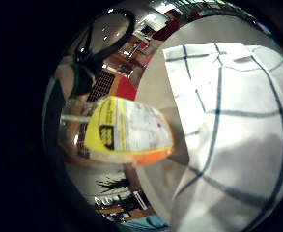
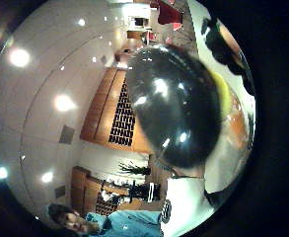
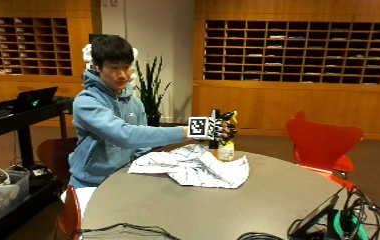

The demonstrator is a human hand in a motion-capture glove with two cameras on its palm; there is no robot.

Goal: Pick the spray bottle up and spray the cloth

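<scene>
Since the gloved right hand (image 3: 224,129) has its grip curled round the spray bottle (image 3: 226,148) near its neck, held just over the far edge of the surface (image 3: 210,205) beside the soft, crumpled cloth (image 3: 196,169), the bottle looks a light, rigid, smooth plastic, best taken below the trigger.

A dark, glossy rounded bottle (image 2: 176,106) is seen close up, with yellow and orange at its edge. White cloth (image 2: 183,210) is seen beside it.
</scene>
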